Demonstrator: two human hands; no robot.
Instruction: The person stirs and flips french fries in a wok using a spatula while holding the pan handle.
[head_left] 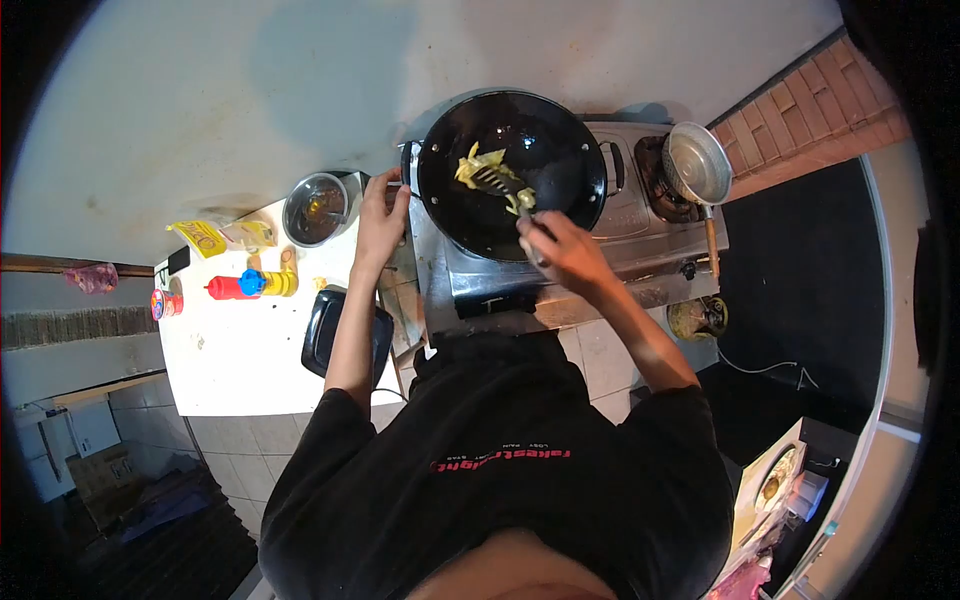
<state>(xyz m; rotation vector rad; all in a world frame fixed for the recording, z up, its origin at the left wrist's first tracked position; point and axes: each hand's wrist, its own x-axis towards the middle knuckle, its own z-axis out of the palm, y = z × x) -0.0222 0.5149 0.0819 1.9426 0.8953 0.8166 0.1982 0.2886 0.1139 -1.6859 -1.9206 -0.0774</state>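
Note:
A large black wok point(555, 160) sits on the stove, with pale yellow-green food pieces point(482, 162) left of its middle. My right hand point(566, 252) is closed round the handle of a slotted spatula point(497, 182). The spatula's slotted head lies among the food inside the wok. At the wok's left side, my left hand point(381, 218) has its fingers at the loop handle point(406, 163) and appears to grip it. The wok's right loop handle point(616, 167) is untouched.
A saucepan point(698, 165) stands on the right burner, its wooden handle pointing toward me. On the white table point(240, 365) at left are a metal bowl point(316, 210), a red bottle point(228, 288), a yellow bottle point(280, 283), packets point(200, 238) and a black tray point(345, 335).

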